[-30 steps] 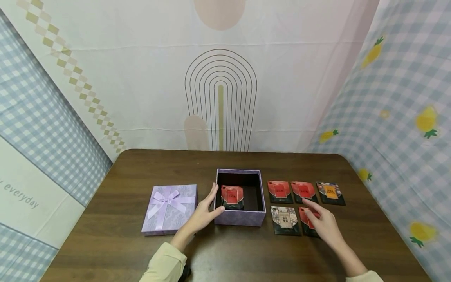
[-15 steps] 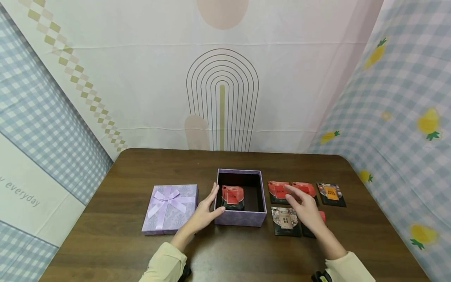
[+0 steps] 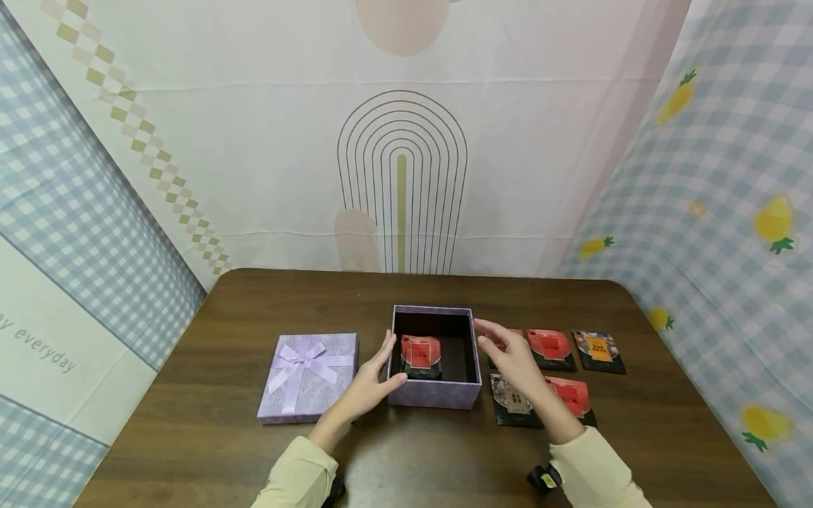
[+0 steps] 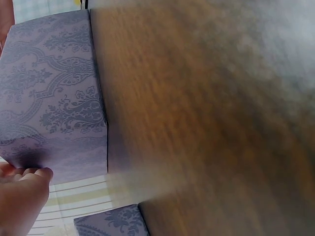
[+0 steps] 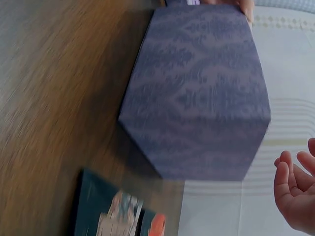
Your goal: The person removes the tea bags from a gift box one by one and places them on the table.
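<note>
A purple patterned gift box (image 3: 434, 395) stands uncovered mid-table with a red-and-black packet (image 3: 421, 356) inside, against its left part. My left hand (image 3: 370, 384) rests against the box's left wall, thumb at the front rim; the left wrist view shows its fingertips touching the patterned wall (image 4: 54, 88). Nothing is in my right hand (image 3: 517, 356), which hovers by the box's right wall with loosely bent fingers. In the right wrist view, that hand (image 5: 298, 194) appears apart from the box (image 5: 197, 73). It partly hides a red packet and a pale-labelled packet (image 3: 510, 401) below it.
The purple lid (image 3: 309, 374) with a ribbon bow lies left of the box. Right of the box are a red packet (image 3: 551, 348), an orange-labelled packet (image 3: 598, 351) and, nearer, another red packet (image 3: 571, 396). A fabric backdrop (image 3: 279, 169) hangs behind the table (image 3: 406, 451).
My right hand has moved left from over the packets to the box's right side, uncovering the near red packet. The left hand stays against the box; the packet inside has not moved.
</note>
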Tool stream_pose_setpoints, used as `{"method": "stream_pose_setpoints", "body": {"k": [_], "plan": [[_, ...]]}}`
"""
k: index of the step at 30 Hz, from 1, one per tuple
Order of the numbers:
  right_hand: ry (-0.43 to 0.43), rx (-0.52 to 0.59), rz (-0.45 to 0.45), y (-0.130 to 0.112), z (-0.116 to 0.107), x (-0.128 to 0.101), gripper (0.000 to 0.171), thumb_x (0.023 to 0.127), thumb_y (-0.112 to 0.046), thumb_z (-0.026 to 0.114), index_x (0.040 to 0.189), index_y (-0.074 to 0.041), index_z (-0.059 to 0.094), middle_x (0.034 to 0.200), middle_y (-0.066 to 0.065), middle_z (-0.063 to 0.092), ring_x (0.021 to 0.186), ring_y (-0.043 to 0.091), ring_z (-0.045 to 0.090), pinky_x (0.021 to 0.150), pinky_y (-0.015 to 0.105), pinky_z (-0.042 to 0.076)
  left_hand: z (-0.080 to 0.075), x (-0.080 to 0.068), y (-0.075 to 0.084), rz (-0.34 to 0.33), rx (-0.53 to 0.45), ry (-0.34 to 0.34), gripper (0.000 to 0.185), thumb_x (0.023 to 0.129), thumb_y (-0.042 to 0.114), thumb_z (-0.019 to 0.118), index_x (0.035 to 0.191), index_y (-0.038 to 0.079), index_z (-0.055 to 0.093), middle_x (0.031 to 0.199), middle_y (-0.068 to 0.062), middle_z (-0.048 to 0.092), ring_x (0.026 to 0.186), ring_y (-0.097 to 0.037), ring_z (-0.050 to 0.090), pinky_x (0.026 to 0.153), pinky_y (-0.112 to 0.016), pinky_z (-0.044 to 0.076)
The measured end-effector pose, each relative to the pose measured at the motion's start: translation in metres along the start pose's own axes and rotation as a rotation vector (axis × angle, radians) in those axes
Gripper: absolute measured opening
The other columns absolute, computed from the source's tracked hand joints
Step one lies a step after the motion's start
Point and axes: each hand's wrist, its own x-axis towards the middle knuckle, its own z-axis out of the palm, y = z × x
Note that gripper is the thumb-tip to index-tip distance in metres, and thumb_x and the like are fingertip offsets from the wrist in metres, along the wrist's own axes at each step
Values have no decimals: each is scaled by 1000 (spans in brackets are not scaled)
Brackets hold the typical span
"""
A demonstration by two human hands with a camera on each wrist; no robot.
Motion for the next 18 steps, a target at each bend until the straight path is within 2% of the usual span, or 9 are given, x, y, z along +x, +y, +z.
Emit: {"method": "stream_pose_setpoints", "body": {"k": [4,10,15,18], "plan": [[-55,30,-3,-3,14,7,35,92,-10,53,125,1,53,121,18,57,100,28,58,77,30,48,0,0,-1,4,0,-3,71,85,10,62,143,1,22,150,-15,11,136,-27,17,108,-48,16],[-103,55,2,3,34,16,36,91,-12,55,125,-2,54,120,16,58,93,24,59,72,28,48,1,0,-1,9,0,-7,71,86,10,61,143,0,22,150,-18,11,136,-26,16,108,-48,16],[-125,46,18,4,45,22,36,91,-12,54,125,0,53,122,16,57,98,26,59,78,36,50,0,0,0,3,-1,-9,71,86,10,61,143,0,21,150,-19,10,136,-27,15,108,-48,16],[-138,47,8,3,51,26,36,91,-12,54,125,1,53,122,18,56,98,28,59,77,39,50,0,0,0,2,-6,-3,70,86,10,61,143,0,22,150,-18,11,136,-27,16,108,-48,16]]}}
